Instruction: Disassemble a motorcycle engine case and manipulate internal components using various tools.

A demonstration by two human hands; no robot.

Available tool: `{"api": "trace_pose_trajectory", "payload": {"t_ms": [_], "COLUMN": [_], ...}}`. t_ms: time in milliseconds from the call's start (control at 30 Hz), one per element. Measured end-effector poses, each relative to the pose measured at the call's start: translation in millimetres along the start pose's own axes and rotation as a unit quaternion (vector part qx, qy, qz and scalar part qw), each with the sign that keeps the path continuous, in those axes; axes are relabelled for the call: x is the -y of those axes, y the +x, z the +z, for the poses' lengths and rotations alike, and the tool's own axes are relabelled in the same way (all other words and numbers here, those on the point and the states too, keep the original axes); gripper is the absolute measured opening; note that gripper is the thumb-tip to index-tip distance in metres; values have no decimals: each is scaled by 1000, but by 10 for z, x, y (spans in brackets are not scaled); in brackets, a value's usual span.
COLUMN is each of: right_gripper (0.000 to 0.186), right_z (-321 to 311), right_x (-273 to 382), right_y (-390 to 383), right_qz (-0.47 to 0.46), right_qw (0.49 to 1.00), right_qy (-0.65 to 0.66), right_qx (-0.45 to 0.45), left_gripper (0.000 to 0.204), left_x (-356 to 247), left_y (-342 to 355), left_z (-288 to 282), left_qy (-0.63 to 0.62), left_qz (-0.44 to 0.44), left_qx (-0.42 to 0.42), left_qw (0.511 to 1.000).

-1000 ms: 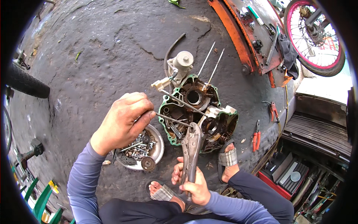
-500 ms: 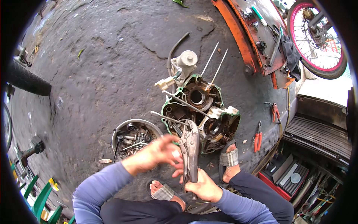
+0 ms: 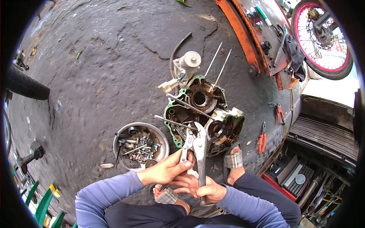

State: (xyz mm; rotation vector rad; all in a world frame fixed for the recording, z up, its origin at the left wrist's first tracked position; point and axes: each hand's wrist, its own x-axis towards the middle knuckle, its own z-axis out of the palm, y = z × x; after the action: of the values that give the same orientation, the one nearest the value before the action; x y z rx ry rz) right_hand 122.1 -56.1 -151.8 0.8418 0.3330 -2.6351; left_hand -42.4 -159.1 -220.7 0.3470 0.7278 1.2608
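Observation:
At the lower middle are large locking pliers [image 3: 200,148] with their jaws apart. My left hand [image 3: 171,169] grips one handle, and my right hand [image 3: 203,190] holds the other. Above, the jaws are near a long stud [image 3: 173,121] lying over the opened engine case [image 3: 200,98] with green gasket edges. A grey cylindrical motor [image 3: 189,60] with a connector and hose sits at the case's top. A metal bowl [image 3: 163,150] of bolts and small parts stands left of the pliers.
Orange ramp [image 3: 243,41] with tools, upper right, beside a pink-rimmed wheel [image 3: 304,57]. Two red-handled pliers [image 3: 262,142] lie right of the case. An open tool bay [image 3: 323,133] is at right, a tyre [image 3: 28,85] at left. My sandaled feet [image 3: 235,163] flank the pliers.
My left hand has left the stud, moved down and right, and taken hold of the pliers, whose jaws have opened and come off the stud.

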Motion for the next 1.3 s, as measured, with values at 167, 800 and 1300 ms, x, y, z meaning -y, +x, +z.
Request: {"api": "trace_pose_trajectory", "payload": {"t_ms": [167, 800, 1300], "right_gripper": [94, 84, 67], "right_z": [16, -324, -24], "right_x": [-305, -913, -768], "right_y": [42, 622, 873], "right_qz": [-94, -225, -290], "right_qw": [995, 945, 932], "right_qy": [23, -176, -123], "right_qx": [31, -157, -182], "left_gripper": [41, 40, 20], "left_x": [-69, -859, -1366], "left_y": [-24, -52, -43], "left_z": [6, -610, -507], "left_qy": [325, 468, 646], "left_qz": [104, 148, 314], "left_qx": [-29, -226, -182], "left_qw": [940, 841, 672]}}
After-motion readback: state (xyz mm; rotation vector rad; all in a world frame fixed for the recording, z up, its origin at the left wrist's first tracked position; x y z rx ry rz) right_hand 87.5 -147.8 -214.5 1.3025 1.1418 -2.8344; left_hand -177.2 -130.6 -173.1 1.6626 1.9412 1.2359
